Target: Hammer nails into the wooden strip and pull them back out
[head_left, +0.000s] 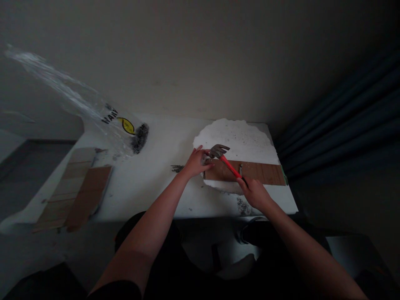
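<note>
While right hand grips, hammer slants, head forward-left.

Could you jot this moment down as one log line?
right hand: grips hammer | left hand: at wooden board's left end | wooden board: lies on white slab

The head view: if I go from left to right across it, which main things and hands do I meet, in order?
Reddish-brown flat board, small pile of thin dark nail-like pieces, left hand, grey-headed claw hammer with red handle, right hand, dark blue pleated curtain.
</note>
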Motion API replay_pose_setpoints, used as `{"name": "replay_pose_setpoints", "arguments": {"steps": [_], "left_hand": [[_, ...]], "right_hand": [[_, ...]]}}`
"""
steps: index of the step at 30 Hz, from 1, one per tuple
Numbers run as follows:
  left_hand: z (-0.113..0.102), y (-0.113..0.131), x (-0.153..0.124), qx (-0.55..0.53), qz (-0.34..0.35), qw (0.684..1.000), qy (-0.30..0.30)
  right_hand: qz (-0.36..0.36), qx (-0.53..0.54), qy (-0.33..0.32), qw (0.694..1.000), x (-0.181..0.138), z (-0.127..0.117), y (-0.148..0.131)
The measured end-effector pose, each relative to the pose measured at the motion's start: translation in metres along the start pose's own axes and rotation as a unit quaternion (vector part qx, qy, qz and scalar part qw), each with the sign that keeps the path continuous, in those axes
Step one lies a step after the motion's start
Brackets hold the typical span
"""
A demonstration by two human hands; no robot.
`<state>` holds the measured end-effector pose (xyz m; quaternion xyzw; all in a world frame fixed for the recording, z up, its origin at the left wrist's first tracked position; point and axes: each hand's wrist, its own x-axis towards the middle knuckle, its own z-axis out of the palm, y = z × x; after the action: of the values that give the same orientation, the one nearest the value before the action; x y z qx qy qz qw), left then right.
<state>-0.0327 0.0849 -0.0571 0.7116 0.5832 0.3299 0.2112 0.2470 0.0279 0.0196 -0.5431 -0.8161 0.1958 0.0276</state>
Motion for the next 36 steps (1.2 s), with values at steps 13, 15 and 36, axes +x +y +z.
{"name": "replay_pose_setpoints", "arguments": {"steps": [13,15,36], "left_hand": [[-0.007,0.006,0.004,0.0,-0.017,0.999,-0.027],[-0.022,-0.001,0.005,-0.016,-0.037,0.999,-0.027],[-0.06,-0.067,-0.027,0.313,-0.234,0.902,-0.183]], "right_hand": [[-0.015,0.0,-0.01,1.0,0.007,-0.005,-0.008],[-0.018,0.007,-0.012,1.0,0.008,-0.005,-0.006],[0.1,0.494,-0.035,0.863,0.019,-0.002,0.006]]}}
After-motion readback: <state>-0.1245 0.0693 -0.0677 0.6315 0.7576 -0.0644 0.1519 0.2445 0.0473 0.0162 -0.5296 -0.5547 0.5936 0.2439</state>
